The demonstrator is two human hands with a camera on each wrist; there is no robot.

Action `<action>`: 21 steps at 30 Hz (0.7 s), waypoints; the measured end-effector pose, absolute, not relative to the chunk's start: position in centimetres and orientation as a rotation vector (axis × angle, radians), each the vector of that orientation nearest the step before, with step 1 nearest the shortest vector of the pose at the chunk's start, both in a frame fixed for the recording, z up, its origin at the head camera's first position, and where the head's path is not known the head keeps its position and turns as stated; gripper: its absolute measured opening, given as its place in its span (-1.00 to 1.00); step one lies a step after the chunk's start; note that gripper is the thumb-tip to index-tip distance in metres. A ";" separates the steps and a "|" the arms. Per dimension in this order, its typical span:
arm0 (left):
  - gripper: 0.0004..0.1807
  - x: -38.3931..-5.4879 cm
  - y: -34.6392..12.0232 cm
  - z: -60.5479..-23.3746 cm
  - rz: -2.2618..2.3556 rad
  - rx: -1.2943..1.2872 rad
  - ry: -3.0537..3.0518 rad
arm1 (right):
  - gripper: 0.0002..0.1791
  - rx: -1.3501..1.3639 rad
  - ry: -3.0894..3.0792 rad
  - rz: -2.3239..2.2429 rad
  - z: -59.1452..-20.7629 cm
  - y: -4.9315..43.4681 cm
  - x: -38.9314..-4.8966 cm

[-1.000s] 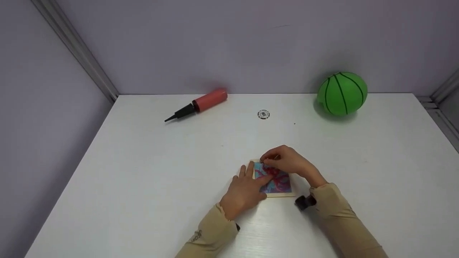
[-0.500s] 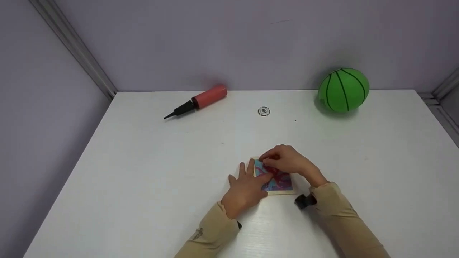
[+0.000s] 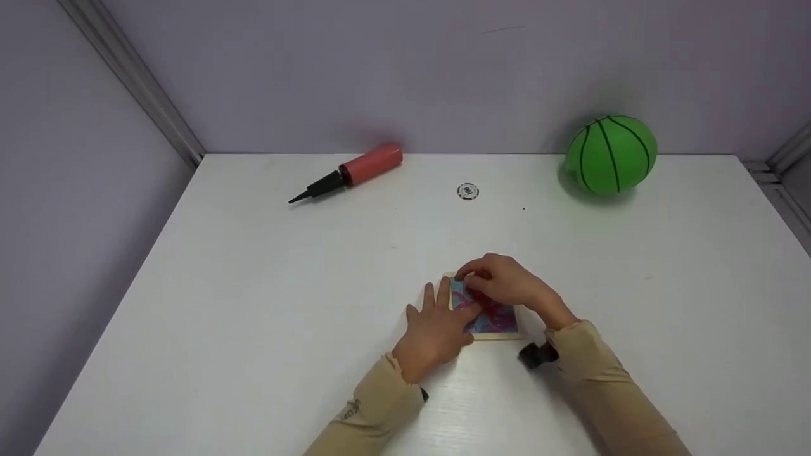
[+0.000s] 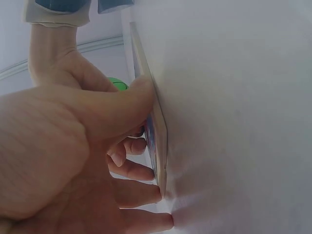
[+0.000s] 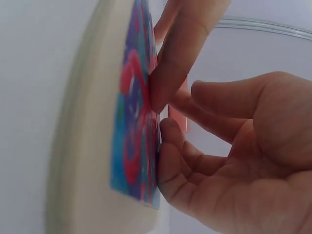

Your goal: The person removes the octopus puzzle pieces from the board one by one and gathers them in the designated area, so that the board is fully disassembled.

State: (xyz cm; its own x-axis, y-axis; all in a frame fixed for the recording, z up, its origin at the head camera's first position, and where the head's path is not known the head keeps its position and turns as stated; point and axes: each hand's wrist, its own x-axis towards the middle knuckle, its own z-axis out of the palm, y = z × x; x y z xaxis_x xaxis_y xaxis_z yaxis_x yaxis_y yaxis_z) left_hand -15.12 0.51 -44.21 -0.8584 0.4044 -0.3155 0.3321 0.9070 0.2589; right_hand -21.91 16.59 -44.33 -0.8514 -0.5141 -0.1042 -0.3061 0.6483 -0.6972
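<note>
A small square wooden-framed picture board (image 3: pixel 494 324), printed with red and pink curling arms on blue and purple, lies flat on the white table. My left hand (image 3: pixel 432 330) holds it down from the left, fingers spread along its left edge and one finger reaching onto the picture. At the upper part of the board, my right hand (image 3: pixel 507 282) bends its fingers down to the printed surface. The right wrist view shows the right fingertips (image 5: pixel 168 161) against the picture and the thumb apart from them. In the left wrist view, the board's pale edge (image 4: pixel 161 146) runs beside the left fingers.
A red hand pump (image 3: pixel 374 164) with a black nozzle lies at the back left. A black-and-white round chip (image 3: pixel 468 191) is at the back middle. The green ball (image 3: pixel 611 155) with black lines sits at the back right, near the wall (image 3: pixel 380 69).
The head view has tilted slightly, so the pump, chip and ball appear higher in it. Both hands stay on the board, the right fingers shifted only a little to the left.
</note>
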 end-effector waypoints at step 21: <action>-0.45 -15.1 0.6 -43.8 0.229 0.509 2.687 | -0.93 -0.544 2.592 -1.320 -44.5 16.3 -21.8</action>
